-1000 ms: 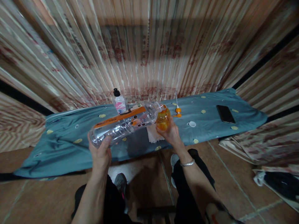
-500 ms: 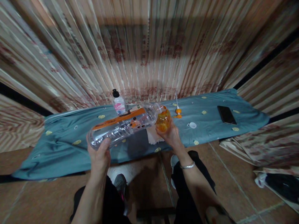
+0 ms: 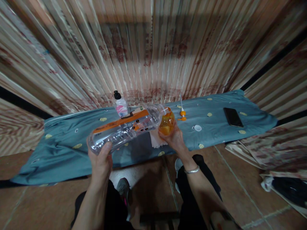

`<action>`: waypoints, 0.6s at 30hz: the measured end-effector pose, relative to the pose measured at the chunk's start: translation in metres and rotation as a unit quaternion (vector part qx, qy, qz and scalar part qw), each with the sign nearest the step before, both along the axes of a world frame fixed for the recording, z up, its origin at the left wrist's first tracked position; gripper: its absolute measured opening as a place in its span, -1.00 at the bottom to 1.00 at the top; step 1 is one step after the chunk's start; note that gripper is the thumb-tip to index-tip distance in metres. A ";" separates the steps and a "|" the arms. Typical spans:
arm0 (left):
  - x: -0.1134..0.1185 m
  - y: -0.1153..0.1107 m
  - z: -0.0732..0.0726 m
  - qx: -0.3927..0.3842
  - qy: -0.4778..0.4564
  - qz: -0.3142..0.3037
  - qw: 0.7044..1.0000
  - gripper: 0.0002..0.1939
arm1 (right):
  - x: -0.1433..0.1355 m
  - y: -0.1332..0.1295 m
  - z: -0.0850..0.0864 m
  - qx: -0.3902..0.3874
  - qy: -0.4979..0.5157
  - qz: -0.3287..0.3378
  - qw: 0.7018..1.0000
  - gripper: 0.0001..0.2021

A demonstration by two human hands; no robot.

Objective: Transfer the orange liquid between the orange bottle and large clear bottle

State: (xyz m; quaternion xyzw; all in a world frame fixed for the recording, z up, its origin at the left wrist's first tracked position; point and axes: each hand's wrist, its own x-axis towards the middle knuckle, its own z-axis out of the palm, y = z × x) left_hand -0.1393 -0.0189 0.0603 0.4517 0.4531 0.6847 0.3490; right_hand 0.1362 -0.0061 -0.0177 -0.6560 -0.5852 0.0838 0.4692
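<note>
My left hand (image 3: 102,157) is closed round the base of a large clear plastic bottle (image 3: 127,129) with an orange label, tilted so its neck points right. The neck meets the mouth of a small orange see-through bottle (image 3: 166,124), which my right hand (image 3: 174,138) grips from the right and below. I cannot make out how much liquid either bottle holds. An orange pump top (image 3: 183,115) with its tube lies on the cloth beyond my right hand. A white cap (image 3: 197,128) lies to the right of it. Under the bottles is a pale cloth or paper (image 3: 156,140).
The bench wears a green-blue cloth (image 3: 211,127). A clear bottle with a black cap and pink label (image 3: 121,107) stands behind the large bottle. A dark phone (image 3: 233,117) lies at the right. Striped curtains (image 3: 151,57) hang behind and at both sides.
Both bottles stay joined mouth to mouth. The large bottle's base and my left hand have shifted slightly left; otherwise little has changed.
</note>
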 end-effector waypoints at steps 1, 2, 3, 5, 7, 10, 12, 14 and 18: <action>0.000 0.000 0.001 -0.002 -0.013 -0.007 1.000 -0.40 | 0.000 0.000 0.001 0.000 0.001 -0.001 1.000 -0.14; 0.000 0.000 0.002 -0.003 -0.021 -0.013 1.000 -0.43 | 0.000 0.000 0.002 0.001 0.000 -0.001 1.000 -0.14; 0.000 -0.001 0.002 -0.002 -0.025 -0.018 1.000 -0.44 | 0.000 0.000 0.002 0.002 -0.001 0.000 1.000 -0.14; 0.000 -0.001 0.002 0.004 -0.026 -0.015 1.000 -0.47 | 0.001 0.000 0.004 0.005 -0.007 0.002 1.000 -0.15; -0.002 -0.001 0.001 0.008 -0.030 -0.007 0.999 -0.46 | 0.003 0.000 0.004 0.007 -0.012 0.005 1.000 -0.16; -0.003 -0.001 0.000 0.006 -0.042 -0.002 0.999 -0.43 | 0.003 -0.001 0.004 0.006 -0.011 0.012 1.000 -0.17; -0.004 -0.001 0.000 0.005 -0.054 0.000 0.999 -0.43 | 0.002 -0.001 0.003 0.002 -0.006 0.014 1.000 -0.17; -0.004 -0.001 0.001 0.007 -0.055 -0.001 0.998 -0.44 | 0.001 -0.001 0.002 -0.006 0.002 0.011 1.000 -0.17; -0.003 -0.003 0.005 0.014 -0.029 -0.004 0.999 -0.50 | -0.004 -0.001 0.001 -0.016 0.017 0.013 1.000 -0.19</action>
